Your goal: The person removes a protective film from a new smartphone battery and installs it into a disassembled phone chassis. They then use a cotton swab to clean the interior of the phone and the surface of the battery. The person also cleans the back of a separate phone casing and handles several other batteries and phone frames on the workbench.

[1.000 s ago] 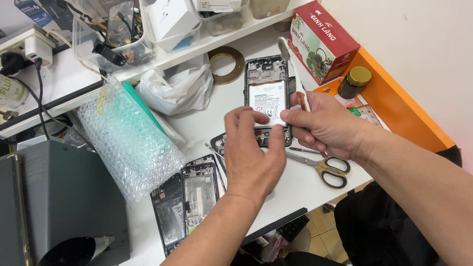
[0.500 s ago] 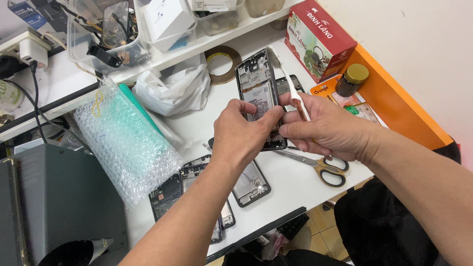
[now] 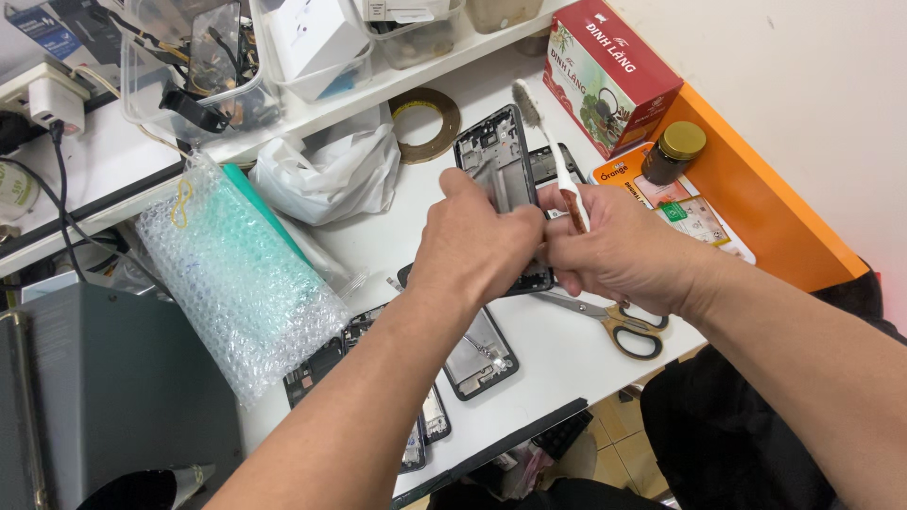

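I hold a black phone frame (image 3: 501, 175) up over the white table (image 3: 567, 354), tilted with its top end away from me. My left hand (image 3: 477, 250) is clenched around the frame's lower part, fingers (image 3: 463, 189) wrapped over its near edge. My right hand (image 3: 614, 255) grasps a white toothbrush (image 3: 553, 156) by its handle just right of the frame, so that the worn bristle head stands up beyond my fingers, beside the frame's top right corner and not quite on it, as far as I can tell.

I judge this to be the cleaning step: the stripped frame is steadied and the brush is poised but not working the inside. The next move, as I read it, calls for tipping the bristles down into the frame's open cavity while my left hand keeps the thin rim from twisting.

Below my hands lie scissors (image 3: 614, 321) with yellow-green handles, and under my left wrist more opened phone parts (image 3: 477, 354). Left of my fingers sits a bubble-wrap bundle (image 3: 236, 283); beyond them, a tape ring (image 3: 425, 123).
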